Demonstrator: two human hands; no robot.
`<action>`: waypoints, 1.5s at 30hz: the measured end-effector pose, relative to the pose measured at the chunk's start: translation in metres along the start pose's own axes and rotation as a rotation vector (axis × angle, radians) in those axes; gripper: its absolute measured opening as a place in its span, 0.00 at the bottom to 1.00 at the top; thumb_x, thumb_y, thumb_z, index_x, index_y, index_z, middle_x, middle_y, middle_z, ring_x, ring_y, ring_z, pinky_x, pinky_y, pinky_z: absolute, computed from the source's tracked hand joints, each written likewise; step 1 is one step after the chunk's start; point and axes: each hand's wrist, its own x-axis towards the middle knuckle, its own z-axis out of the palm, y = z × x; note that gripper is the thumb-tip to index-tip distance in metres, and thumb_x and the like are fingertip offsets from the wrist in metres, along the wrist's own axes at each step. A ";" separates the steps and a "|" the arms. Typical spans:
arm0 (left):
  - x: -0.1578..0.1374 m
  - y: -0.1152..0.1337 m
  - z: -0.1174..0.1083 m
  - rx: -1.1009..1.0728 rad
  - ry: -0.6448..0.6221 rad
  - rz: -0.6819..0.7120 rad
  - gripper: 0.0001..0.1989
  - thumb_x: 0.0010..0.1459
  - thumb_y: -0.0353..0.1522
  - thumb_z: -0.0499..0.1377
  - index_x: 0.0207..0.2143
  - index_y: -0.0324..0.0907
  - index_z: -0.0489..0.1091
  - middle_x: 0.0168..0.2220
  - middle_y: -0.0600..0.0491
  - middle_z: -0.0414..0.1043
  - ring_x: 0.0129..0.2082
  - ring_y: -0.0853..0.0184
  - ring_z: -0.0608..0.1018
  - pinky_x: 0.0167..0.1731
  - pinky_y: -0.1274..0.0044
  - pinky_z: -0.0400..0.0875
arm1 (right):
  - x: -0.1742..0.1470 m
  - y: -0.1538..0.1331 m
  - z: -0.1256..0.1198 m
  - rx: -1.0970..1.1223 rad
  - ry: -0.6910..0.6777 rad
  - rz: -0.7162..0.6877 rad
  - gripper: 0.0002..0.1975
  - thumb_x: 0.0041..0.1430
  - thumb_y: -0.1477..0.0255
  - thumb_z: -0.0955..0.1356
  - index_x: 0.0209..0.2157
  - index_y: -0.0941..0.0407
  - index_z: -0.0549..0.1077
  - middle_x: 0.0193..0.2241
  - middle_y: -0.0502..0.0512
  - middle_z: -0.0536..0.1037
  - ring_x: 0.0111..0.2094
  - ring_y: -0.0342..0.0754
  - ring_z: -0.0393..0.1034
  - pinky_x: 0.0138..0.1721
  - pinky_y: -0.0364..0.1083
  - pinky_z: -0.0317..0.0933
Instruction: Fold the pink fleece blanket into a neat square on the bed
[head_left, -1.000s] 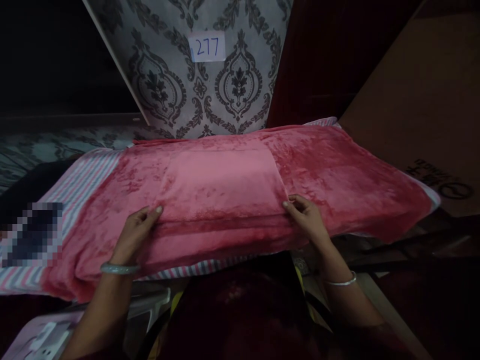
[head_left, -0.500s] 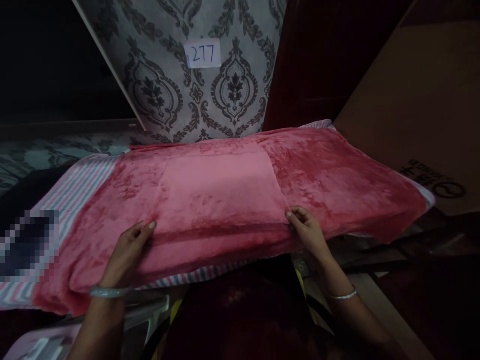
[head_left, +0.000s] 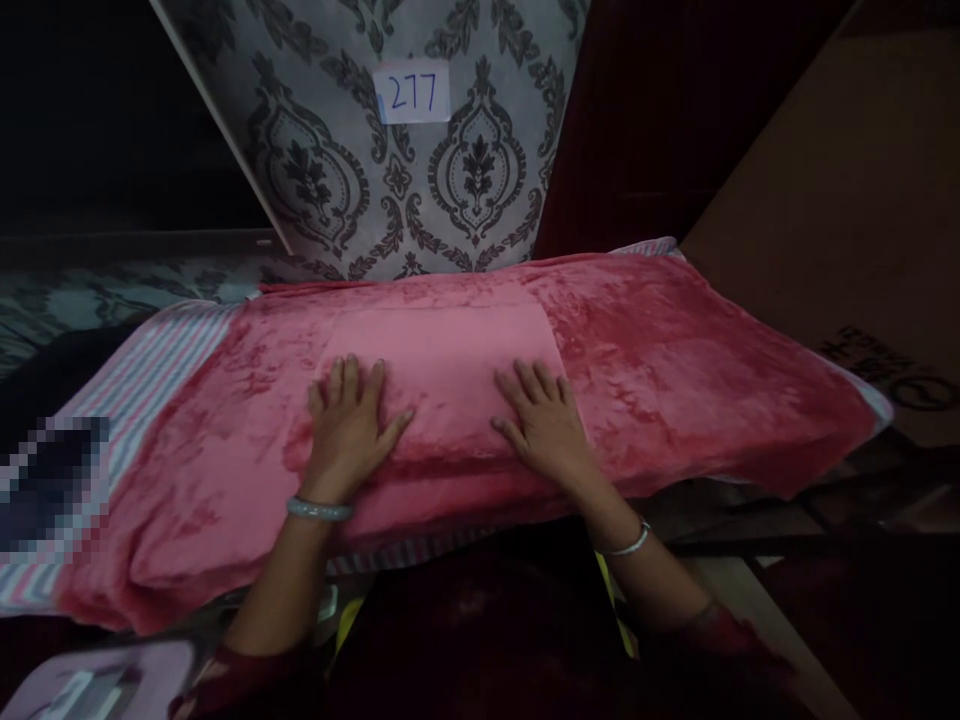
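"Patterned wallpaper point(head_left: 315, 120), grey, beyond the grip; on it, one paper card point(head_left: 412, 92) marked 277. What lies under the grip?"

"One red plush cloth point(head_left: 637, 350), spread wide, running past the grip on both sides. One paler pink panel point(head_left: 442, 335) on it, directly beneath the grip; whether a fold or a separate piece, cannot tell."

"State of the hands?"

"Left hand point(head_left: 349, 430): palm down, fingers spread, nothing clasped; near the panel's left edge. Right hand point(head_left: 546, 420): likewise, near the right edge. The two well apart."

"Reason for the placing?"

"By judgement: flat palms spread the pressure, and one at each side steadies the width evenly. Pinching would probably raise creases in so soft a pile."

"Underlayer?"

"One striped cloth point(head_left: 180, 345), showing outward of the left hand and on the near side of both. Presumably an underlay, laid to reach past the plush."

"Remaining items?"

"Cardboard box point(head_left: 840, 200), printed, outward of the right hand. Bangle point(head_left: 319, 509), pale, worn just behind the left hand; bracelet point(head_left: 630, 541), silvery, behind the right."
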 end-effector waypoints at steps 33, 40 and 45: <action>-0.022 -0.006 0.028 0.146 -0.034 -0.120 0.40 0.62 0.52 0.58 0.71 0.45 0.55 0.73 0.34 0.45 0.72 0.39 0.51 0.64 0.43 0.51 | 0.126 0.002 0.014 -0.049 -0.062 0.165 0.30 0.72 0.59 0.58 0.70 0.56 0.59 0.69 0.65 0.59 0.70 0.65 0.51 0.65 0.64 0.49; -0.029 -0.011 0.021 0.118 -0.066 -0.105 0.37 0.63 0.49 0.57 0.69 0.43 0.59 0.72 0.34 0.47 0.72 0.40 0.52 0.64 0.44 0.53 | 0.112 0.016 0.053 -0.138 -0.166 0.274 0.29 0.74 0.57 0.55 0.70 0.53 0.59 0.71 0.61 0.55 0.71 0.62 0.46 0.69 0.62 0.40; 0.014 -0.012 -0.018 -0.041 -0.195 0.050 0.25 0.67 0.41 0.52 0.62 0.41 0.69 0.62 0.40 0.70 0.63 0.53 0.71 0.63 0.60 0.63 | 0.115 0.015 0.050 -0.126 -0.176 0.281 0.30 0.74 0.56 0.55 0.70 0.53 0.58 0.71 0.61 0.54 0.71 0.62 0.46 0.68 0.63 0.40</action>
